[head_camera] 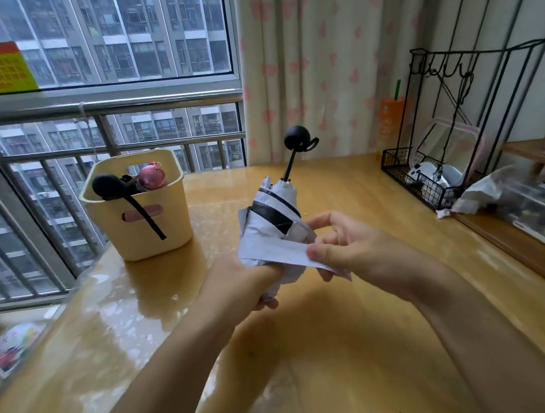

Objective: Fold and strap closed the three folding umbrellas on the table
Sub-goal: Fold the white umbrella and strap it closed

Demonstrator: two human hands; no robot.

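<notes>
Above the middle of the table (pixel 308 350), clear of its surface, the white umbrella (pixel 271 213) with black banding is held handle-up, its round black handle (pixel 296 137) pointing toward the far edge. The left hand (pixel 254 282) has its fingers curled tight round the lower end of the bundled canopy. The right hand (pixel 339 243) pinches the white strap (pixel 278 251) between thumb and a lower finger and draws it to the right; the index finger lies straight against the cloth. The canopy looks bunched, not wound in neat pleats, so the strap may come up short or close over a bulge and spring off. The fastener is not visible, so I cannot tell which face of the strap must meet it; a twist would stop it catching. A length of shaft shows below the handle, so the umbrella is possibly not fully collapsed. The left grip sits low, so a hard pull could slide the bundle out. Near the far left corner, a cream basket (pixel 156 235) holds two other umbrellas (pixel 110 186).
</notes>
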